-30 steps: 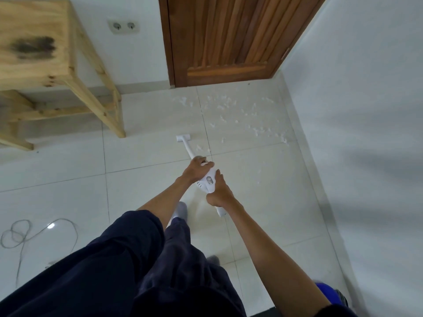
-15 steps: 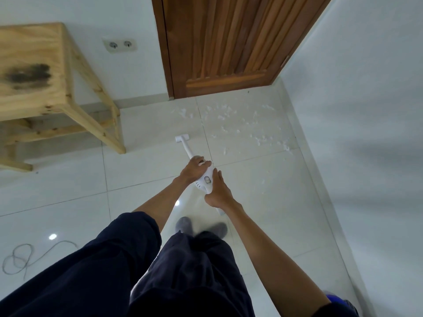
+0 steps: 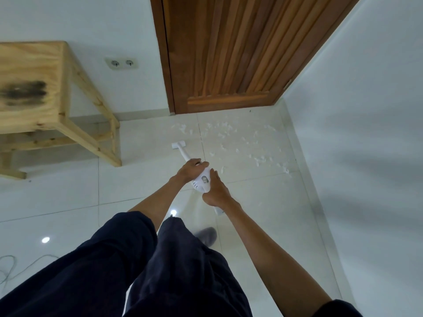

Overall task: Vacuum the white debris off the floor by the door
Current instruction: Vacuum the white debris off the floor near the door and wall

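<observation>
**Both hands on a light stick vacuum, nozzle just short of the scraps**

At centre frame the left hand [image 3: 191,168] curls round the front of the white vacuum [image 3: 202,182], where the body narrows into the tube. The right hand [image 3: 215,191] wraps the rear handle. Its fingers are tucked out of sight, so that grip looks closed around the handle rather than plainly shows it.

The body is smooth, hard, glossy plastic with a grey button on top. It seems light and stiff enough to steer one-handed. The handle and neck are the sensible places to hold it, and the second hand adds aim.

The slim rigid tube [image 3: 184,154] slants up-frame to a flat rectangular nozzle [image 3: 178,144] that sits on or just above the floor [image 3: 263,202].

The white debris [image 3: 229,133] lies above and to the right of the nozzle. It is small, soft-looking flakes strewn from the foot of the door [image 3: 229,53] toward the right wall. They probably lift easily but may skate on the polished pale tiles.

The door is ribbed brown wood. At upper left stands a pale wooden desk [image 3: 29,88] with a dark stain, with a double wall socket [image 3: 121,63] just beside it.
</observation>
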Tool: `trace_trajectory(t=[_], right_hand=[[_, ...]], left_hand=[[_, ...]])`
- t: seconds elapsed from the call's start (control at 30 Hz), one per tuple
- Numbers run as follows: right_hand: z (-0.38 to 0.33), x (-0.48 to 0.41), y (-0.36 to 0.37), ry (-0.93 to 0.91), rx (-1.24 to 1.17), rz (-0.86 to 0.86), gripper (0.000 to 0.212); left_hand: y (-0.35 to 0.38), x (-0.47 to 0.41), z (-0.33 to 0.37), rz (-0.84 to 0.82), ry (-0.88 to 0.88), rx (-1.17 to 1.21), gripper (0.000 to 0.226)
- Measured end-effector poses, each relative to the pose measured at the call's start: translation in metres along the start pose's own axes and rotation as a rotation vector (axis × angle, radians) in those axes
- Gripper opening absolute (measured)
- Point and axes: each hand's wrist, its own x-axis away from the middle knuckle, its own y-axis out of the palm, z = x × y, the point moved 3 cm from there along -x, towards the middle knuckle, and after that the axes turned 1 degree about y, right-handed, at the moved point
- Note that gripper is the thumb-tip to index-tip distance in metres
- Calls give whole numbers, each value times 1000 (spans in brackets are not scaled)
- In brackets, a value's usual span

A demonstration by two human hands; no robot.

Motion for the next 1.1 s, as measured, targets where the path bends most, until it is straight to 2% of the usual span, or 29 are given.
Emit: trace_trajectory(t=[0.1, 0.23, 0.3, 0.43, 0.57, 0.63, 0.83, 0.93, 1.1], right_hand=[[-7, -13, -8, -25, 6, 5, 80], [-21, -27, -14, -25, 5, -1, 77], [-29, -39, -19, -24, -3, -7, 75], [-52, -59, -27, -12, -2, -9, 77], [-73, -72, -34, 12, -39, -19, 80], [-85, -79, -39, 24, -55, -9, 79], [-118, -104, -52, 58, -88, -4, 77], [-132, -116, -57, 61, -81, 4, 78], [-148, -134, -62, 75, -103, 7, 81]], left_hand=[[-6, -12, 6, 12, -9, 20, 40], [-21, -17, 16, 36, -28, 16, 33], [-31, -25, 18, 54, -33, 27, 41], [-56, -40, 28, 65, -49, 36, 26], [-80, -50, 38, 66, -58, 18, 50], [-93, -55, 45, 62, -67, 12, 52], [-127, -76, 62, 44, -37, -17, 40], [-143, -86, 68, 38, -31, -26, 45], [-162, -100, 77, 33, -8, -40, 22]])
